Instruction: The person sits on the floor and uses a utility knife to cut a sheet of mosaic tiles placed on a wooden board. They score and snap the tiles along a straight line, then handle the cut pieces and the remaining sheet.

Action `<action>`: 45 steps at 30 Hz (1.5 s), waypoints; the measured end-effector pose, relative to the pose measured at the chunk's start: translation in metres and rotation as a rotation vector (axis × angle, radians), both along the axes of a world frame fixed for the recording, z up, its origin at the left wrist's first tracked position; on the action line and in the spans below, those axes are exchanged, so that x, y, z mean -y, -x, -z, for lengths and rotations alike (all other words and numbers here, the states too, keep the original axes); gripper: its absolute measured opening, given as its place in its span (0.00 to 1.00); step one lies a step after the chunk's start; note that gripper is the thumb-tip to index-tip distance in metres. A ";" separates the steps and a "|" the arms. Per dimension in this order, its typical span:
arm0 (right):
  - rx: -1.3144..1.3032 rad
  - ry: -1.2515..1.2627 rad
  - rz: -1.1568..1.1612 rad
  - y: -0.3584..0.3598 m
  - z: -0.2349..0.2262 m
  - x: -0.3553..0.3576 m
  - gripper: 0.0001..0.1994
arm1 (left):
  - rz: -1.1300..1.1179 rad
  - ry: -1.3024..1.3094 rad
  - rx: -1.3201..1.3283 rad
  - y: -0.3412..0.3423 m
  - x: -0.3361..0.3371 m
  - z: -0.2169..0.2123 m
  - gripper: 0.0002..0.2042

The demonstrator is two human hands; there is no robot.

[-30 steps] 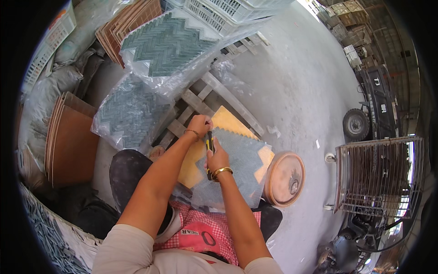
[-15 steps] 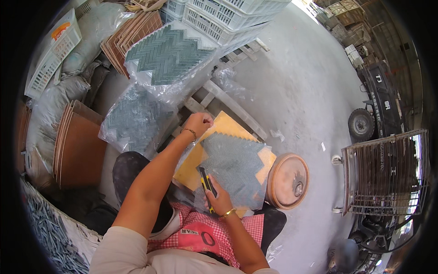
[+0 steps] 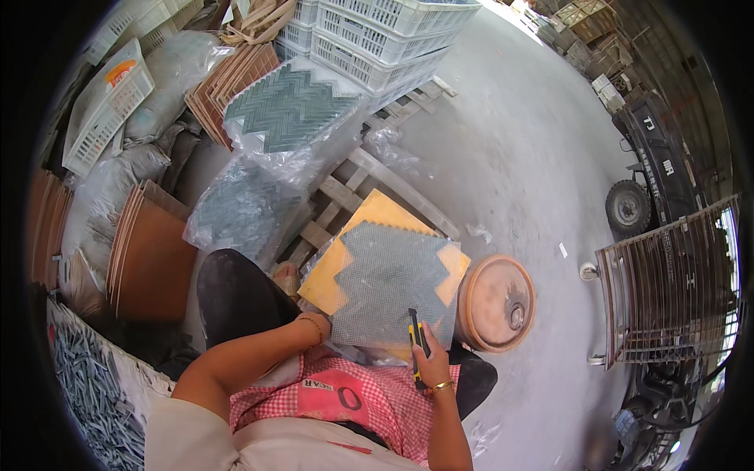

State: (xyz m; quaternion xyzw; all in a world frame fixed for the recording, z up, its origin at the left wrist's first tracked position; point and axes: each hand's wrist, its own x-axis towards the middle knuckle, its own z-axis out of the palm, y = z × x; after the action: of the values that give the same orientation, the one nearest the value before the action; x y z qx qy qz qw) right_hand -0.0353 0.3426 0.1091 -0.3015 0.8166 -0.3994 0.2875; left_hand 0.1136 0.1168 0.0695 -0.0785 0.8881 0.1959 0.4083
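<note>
On my lap lies a yellow board, and on it a herringbone sheet of green-grey tiles covered with white mesh. The mesh reaches past the tiles' zigzag edges. My right hand grips a yellow-and-black utility knife over the sheet's near right part, its tip pointing away from me. At the near left corner of the board is my left hand, its fingers curled; what they hold, if anything, is hidden.
A round clay-coloured lid or drum top stands right of the board. Beyond are a wooden pallet, wrapped tile sheets and stacked white crates. Brown boards lean at left, near a sack of tile strips. A cart stands at right.
My left hand has come from the board's far left edge to its near left corner. My right hand has moved right and slightly nearer with the utility knife.
</note>
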 end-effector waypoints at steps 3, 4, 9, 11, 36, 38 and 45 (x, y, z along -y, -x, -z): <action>-0.084 -0.086 -0.160 0.003 -0.001 0.045 0.27 | -0.537 0.017 -0.403 0.025 0.025 0.008 0.07; -0.064 -0.139 -0.204 0.004 0.000 0.063 0.27 | -0.739 0.060 -0.669 0.033 0.037 0.019 0.06; -0.423 -0.186 -0.479 0.024 0.018 0.145 0.27 | -1.319 0.133 -0.817 0.062 0.058 0.032 0.07; -0.507 -0.266 -0.573 0.029 0.023 0.167 0.27 | -1.361 0.002 -0.776 0.067 0.060 0.039 0.07; -0.650 -0.527 -0.832 0.042 0.014 0.184 0.27 | -1.537 -0.054 -0.704 0.079 0.056 0.038 0.04; -0.620 -0.469 -0.825 0.046 0.016 0.182 0.26 | -1.531 -0.062 -0.701 0.078 0.057 0.039 0.04; -0.517 -0.451 -0.813 0.051 0.010 0.176 0.25 | -1.497 -0.090 -0.786 0.075 0.055 0.045 0.04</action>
State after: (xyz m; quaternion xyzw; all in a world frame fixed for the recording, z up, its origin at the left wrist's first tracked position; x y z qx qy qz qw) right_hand -0.0867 0.1668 0.0992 -0.6131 0.7437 0.0169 0.2659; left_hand 0.0390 0.0614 0.0244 -0.5557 0.6708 0.4627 -0.1649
